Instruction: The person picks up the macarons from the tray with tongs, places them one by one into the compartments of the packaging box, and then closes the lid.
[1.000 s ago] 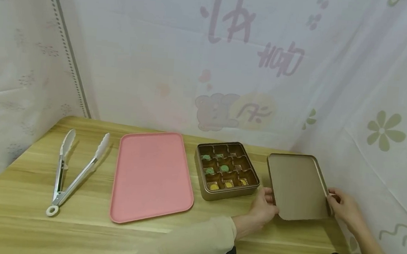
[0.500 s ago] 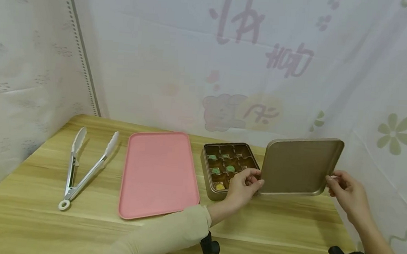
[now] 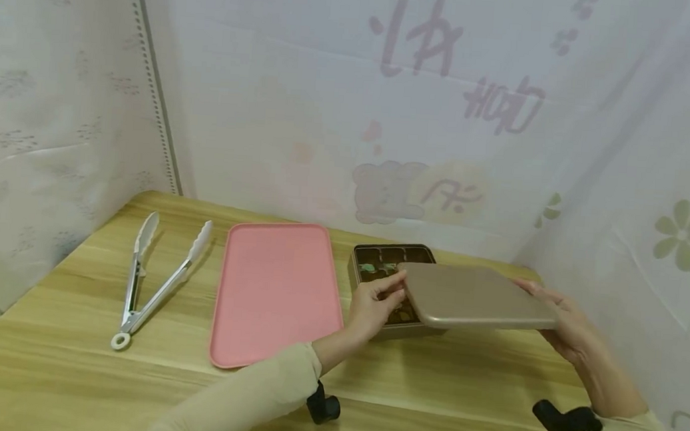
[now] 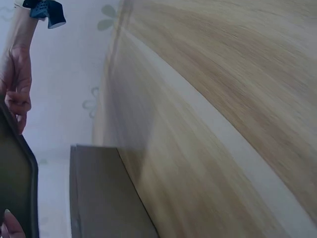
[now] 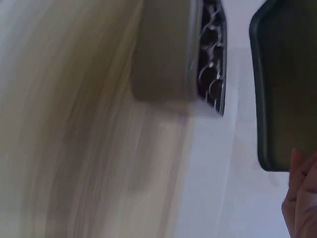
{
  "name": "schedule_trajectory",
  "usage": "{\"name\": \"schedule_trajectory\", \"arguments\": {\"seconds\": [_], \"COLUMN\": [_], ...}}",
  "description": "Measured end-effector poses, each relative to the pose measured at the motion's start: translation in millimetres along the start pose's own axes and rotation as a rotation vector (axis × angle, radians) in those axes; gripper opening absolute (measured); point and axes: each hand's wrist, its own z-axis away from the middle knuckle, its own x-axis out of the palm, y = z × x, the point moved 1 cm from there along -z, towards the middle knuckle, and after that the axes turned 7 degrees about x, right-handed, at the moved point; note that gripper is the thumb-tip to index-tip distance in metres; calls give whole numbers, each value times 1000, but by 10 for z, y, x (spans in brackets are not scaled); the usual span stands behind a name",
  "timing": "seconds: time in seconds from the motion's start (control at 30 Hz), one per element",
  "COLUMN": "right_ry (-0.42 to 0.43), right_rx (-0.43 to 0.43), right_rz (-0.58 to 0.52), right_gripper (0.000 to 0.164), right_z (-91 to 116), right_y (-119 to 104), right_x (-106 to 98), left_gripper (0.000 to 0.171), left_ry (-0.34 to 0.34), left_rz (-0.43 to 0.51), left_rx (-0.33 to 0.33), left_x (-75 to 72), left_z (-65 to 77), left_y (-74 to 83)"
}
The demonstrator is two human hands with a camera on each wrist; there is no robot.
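A bronze metal lid (image 3: 477, 297) is held in the air over the right part of the matching square tin (image 3: 393, 331). My left hand (image 3: 373, 309) pinches the lid's left edge, while my right hand (image 3: 571, 328) grips its right edge. The lid's smooth outer face is turned up and its rim down. Divided brown compartments (image 5: 213, 47) show at the tin's mouth in the right wrist view. Green pieces (image 3: 368, 268) lie in some of them; the lid and left hand hide the rest. From below, the lid's dark inside (image 4: 12, 163) shows in the left wrist view.
Left of the tin lies a flat pink tray (image 3: 279, 294) on the wooden table (image 3: 188, 391). Farther left, metal tongs (image 3: 159, 293) with white tips lie spread. A patterned white cloth (image 3: 305, 92) hangs behind the table and along both sides.
Both hands have lifted the lid off the table, turned it over so its outer face is up, and carried it left over the tin. The tray and tongs stay in place.
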Motion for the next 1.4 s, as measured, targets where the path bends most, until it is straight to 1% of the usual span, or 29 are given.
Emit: {"name": "schedule_trajectory", "arguments": {"seconds": [0.07, 0.1, 0.17, 0.23, 0.27, 0.3, 0.37, 0.43, 0.5, 0.57, 0.67, 0.77, 0.9, 1.13, 1.4], "right_ry": [40, 75, 142, 206, 235, 262, 300, 321, 330, 335, 341, 346, 361, 370, 359], "right_rx": [84, 118, 168, 168, 165, 164, 160, 156, 159, 158, 143, 110, 82, 101, 66], "right_rz": [11, 38, 125, 237, 298, 354, 436, 481, 498, 509, 522, 529, 547, 569, 545], "right_gripper": [32, 32, 40, 54, 59, 61, 59, 57, 56, 55, 51, 47, 44, 43, 43], "right_z": [-111, -171, -294, -416, -471, -526, -637, -750, -855, -947, -1060, -1147, -1230, -1266, -1268], "right_y": [19, 33, 70, 113, 131, 147, 172, 189, 200, 218, 252, 293, 351, 425, 457], "right_x": [20, 33, 68, 110, 137, 164, 219, 272, 326, 375, 436, 470, 479, 461, 482], "left_gripper": [38, 39, 41, 43, 45, 46, 49, 51, 52, 53, 54, 55, 55, 54, 46], "left_ry": [10, 16, 29, 37, 38, 40, 43, 60, 79, 94, 100, 103, 101, 78, 74], "left_rz": [42, 65, 110, 114, 108, 85, 21, -53, -112, -154, -154, -147, -158, -194, -246], "left_rx": [-33, -56, -109, -155, -179, -189, -193, -198, -187, -195, -224, -246, -243, -214, -228], "left_x": [-51, -72, -112, -158, -183, -210, -272, -333, -391, -439, -491, -522, -541, -535, -532], "left_z": [-10, -13, -20, -18, -20, -27, -52, -94, -140, -178, -221, -242, -246, -262, -259], "left_y": [-26, -43, -65, -84, -94, -100, -124, -149, -184, -222, -278, -319, -337, -332, -369]}}
